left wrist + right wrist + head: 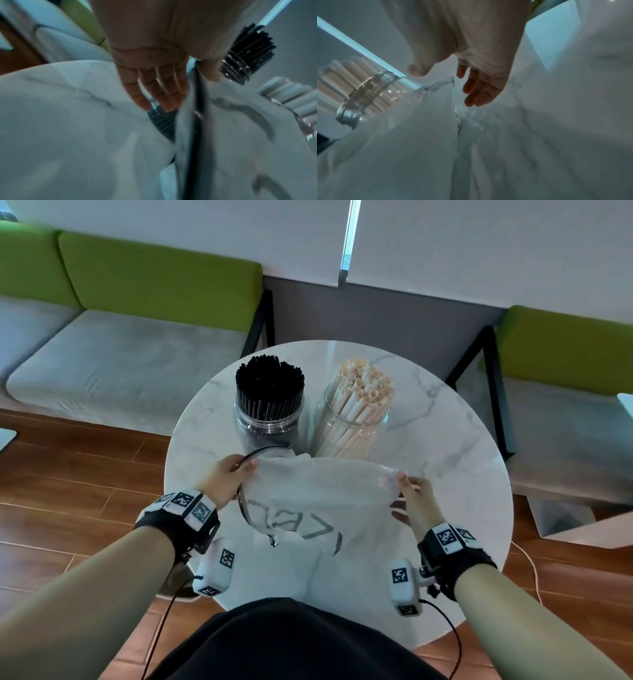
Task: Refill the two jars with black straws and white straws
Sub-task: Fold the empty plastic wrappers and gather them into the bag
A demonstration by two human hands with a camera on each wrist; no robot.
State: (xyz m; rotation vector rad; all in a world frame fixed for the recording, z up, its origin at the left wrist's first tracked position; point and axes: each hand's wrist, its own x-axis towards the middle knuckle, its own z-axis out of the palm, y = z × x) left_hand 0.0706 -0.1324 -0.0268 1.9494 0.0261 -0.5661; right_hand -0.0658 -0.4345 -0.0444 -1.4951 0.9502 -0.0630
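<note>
Two clear jars stand at the back of the round marble table point(452, 440). The left jar point(269, 405) is packed with black straws, and the right jar point(356, 412) with white straws. In front of them an empty translucent plastic bag point(318, 494) with a black strip is stretched above the table. My left hand point(239, 470) pinches its black-edged left end between thumb and fingers point(171, 100). My right hand point(407, 484) is at the bag's right corner. In the right wrist view its fingers point(471, 94) are straight and apart from the thumb, beside the corner.
A grey bench with green back cushions point(144, 282) runs behind the table, and another seat point(565, 347) is at the right. The floor is wood point(68, 491). Cables hang from both wrist cameras near the table's front edge.
</note>
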